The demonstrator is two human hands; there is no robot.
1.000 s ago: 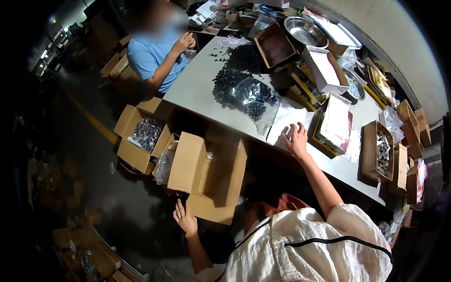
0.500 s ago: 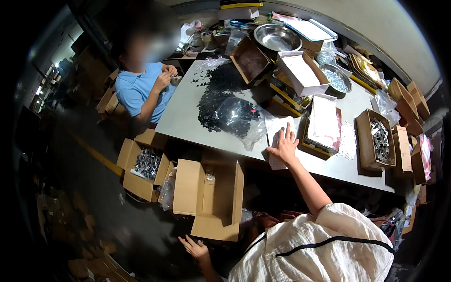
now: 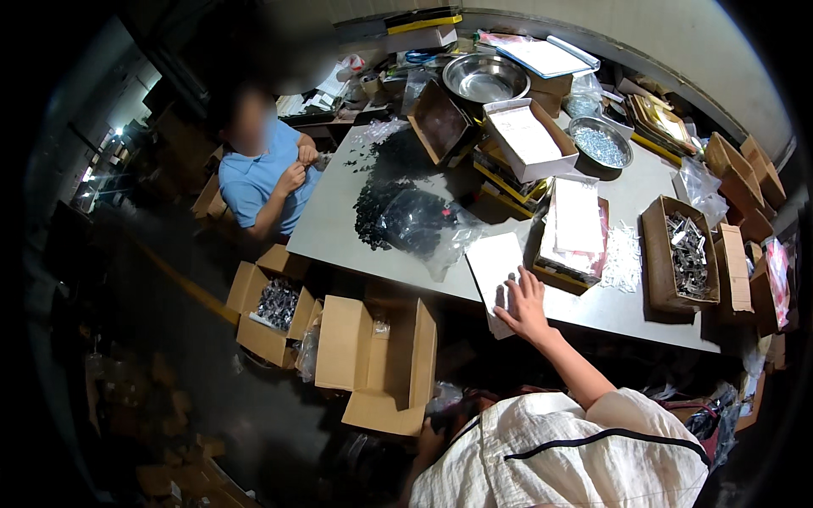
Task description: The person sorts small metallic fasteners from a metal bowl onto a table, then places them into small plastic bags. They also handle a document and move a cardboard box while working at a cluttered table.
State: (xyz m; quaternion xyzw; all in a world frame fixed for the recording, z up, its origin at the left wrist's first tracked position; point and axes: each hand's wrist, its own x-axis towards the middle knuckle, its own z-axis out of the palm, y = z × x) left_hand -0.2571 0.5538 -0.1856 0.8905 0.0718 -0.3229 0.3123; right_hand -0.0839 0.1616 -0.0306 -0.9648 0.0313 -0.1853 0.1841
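My right hand (image 3: 527, 311) lies with its fingers apart on a white sheet or pad (image 3: 493, 258), which juts over the table's near edge. A clear plastic bag (image 3: 432, 227) rests just beyond it, partly over a spread pile of small black parts (image 3: 398, 161). My left hand (image 3: 429, 442) is low beside my body, close to the near flap of an open cardboard box (image 3: 343, 343). Shadow hides its fingers, so I cannot make out whether it holds anything.
A co-worker in a blue shirt (image 3: 258, 190) sits across at the left, hands together. A box of metal parts (image 3: 688, 254) stands on the table (image 3: 339, 229) at the right, near two steel bowls (image 3: 487, 78). Another carton (image 3: 262, 334) of shiny parts stands below the table's left side.
My right hand has shifted down toward the table's near edge, and the white sheet now shows more fully. My left hand, earlier open beside the cardboard box, has drawn in toward my body.
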